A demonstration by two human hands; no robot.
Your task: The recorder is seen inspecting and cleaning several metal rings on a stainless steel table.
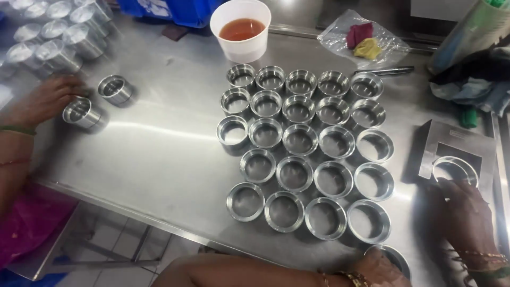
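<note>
The left hand [383, 266] has a gold-coloured link bracelet [351, 277] at the wrist. The right hand [467, 218] wears a stack of thin bangles [486, 261], gold-coloured ones nearest the hand and green ones behind them.

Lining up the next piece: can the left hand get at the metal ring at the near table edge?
Probably yes: the left hand lies right against that ring, with nothing between them; the other rings stand farther back.

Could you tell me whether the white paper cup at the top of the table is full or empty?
Partly full: the white cup stands upright with reddish-brown liquid below its rim.
</note>
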